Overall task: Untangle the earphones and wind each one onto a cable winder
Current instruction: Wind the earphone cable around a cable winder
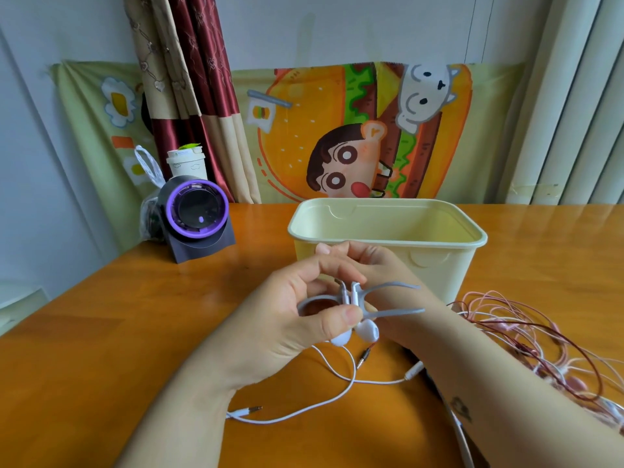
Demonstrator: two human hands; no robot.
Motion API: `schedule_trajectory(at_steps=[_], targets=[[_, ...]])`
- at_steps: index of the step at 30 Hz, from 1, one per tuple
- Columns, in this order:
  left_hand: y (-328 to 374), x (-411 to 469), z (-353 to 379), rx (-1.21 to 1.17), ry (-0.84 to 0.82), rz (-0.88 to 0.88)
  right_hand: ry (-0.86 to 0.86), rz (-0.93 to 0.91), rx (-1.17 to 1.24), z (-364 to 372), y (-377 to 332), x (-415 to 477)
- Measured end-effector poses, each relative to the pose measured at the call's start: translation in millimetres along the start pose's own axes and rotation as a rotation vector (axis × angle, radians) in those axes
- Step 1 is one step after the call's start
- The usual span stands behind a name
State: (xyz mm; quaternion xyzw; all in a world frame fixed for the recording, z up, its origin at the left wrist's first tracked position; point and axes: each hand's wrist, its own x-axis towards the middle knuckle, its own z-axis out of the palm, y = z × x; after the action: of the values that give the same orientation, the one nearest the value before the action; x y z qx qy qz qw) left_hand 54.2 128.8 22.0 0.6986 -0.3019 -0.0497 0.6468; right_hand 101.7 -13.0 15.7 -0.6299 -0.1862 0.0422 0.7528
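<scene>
**Two white earbuds pinned to a grey cable winder at mid-frame**

Both hands met just in front of the cream box, raised above the orange table. The left hand came in from the lower left. Its thumb was pressed down on the stems of the white earbuds, pinching them against the grey cable winder, while its fingers curled over the top. The winder's ring showed inside that hand and its two thin prongs stuck out to the right. The buds hung just below the thumb.

The right hand lay behind, with its fingers bent toward the same spot. The left hand hid its fingertips, so I could not tell whether it gripped anything.

The white cable dropped from the buds and lay in loose loops on the table at lower centre. Its plug rested near the left wrist. A second, darker plug lay just below the buds.

At the right edge, a tangle of pink and red earphones was spread on the table beside the right forearm.

In the upper left of the table stood a dark device with a purple ring, with a white cup and a clear plastic bag behind it. A cartoon burger cloth and a red and tan curtain hung along the wall.
</scene>
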Motion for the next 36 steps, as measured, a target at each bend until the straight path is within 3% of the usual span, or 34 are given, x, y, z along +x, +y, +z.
schedule_trajectory(at_steps=[7,11,16,21,25,31,33,36], targets=[[-4.6,1.3,12.7,0.02,-0.104,-0.023,0.127,-0.134,-0.21,-0.8,1.7,1.8],[-2.9,1.2,5.1,0.003,-0.044,-0.003,0.028,-0.066,-0.223,-4.6,5.9,8.7],[-4.2,1.6,-6.2,-0.01,0.084,0.018,0.135,-0.056,-0.29,-5.5,14.2,6.8],[-7.9,2.5,-11.3,0.105,0.146,0.049,-0.025,0.063,-0.214,-14.8,16.5,-2.7],[-13.4,3.9,-14.0,0.195,0.268,0.03,-0.038,0.058,-0.514,-13.1,13.7,-1.6],[-16.8,2.3,-22.1,0.343,0.374,-0.102,-0.026,-0.001,-0.775,-7.3,5.2,-4.5],[-18.8,3.0,-25.0,0.301,0.434,-0.117,-0.046,-0.007,-0.805,-4.3,6.0,-4.1],[-21.9,5.3,-24.4,0.006,0.498,-0.152,-0.104,0.015,-0.789,-1.1,5.7,-4.2]])
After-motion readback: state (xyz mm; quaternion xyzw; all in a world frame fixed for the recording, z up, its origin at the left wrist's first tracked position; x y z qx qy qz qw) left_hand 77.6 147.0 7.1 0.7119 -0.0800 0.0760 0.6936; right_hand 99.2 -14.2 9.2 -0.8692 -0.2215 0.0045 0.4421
